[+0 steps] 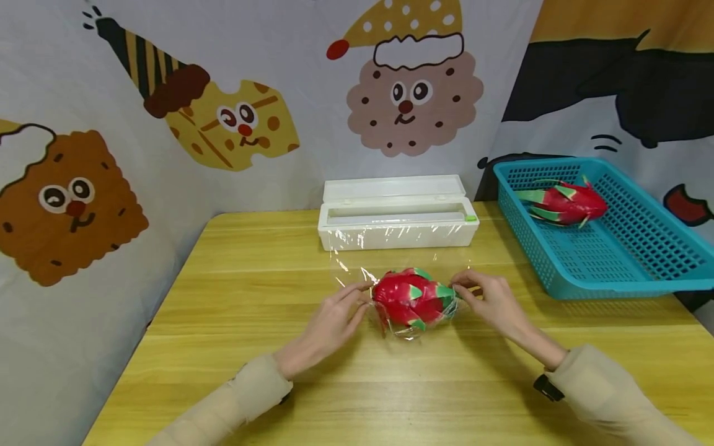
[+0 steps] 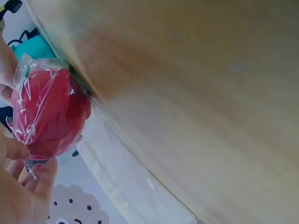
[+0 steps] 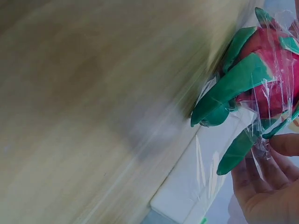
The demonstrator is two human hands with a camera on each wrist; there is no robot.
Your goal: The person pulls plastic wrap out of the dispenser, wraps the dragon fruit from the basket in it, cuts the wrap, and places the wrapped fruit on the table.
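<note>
A red dragon fruit (image 1: 413,300) with green-tipped scales, sheathed in glossy, crinkled cling film (image 1: 390,260), lies mid-table (image 1: 234,347) as the left hand (image 1: 331,322) and right hand (image 1: 491,297) pinch the wrap at either end.

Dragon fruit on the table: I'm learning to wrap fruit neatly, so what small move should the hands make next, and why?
Probably fold the loose cling film down behind the dragon fruit. The left hand and right hand each pinch film at the fruit's two ends, and the wrist views show film already tight over the skin, while a sheet is spread out toward the white dispenser box.
</note>
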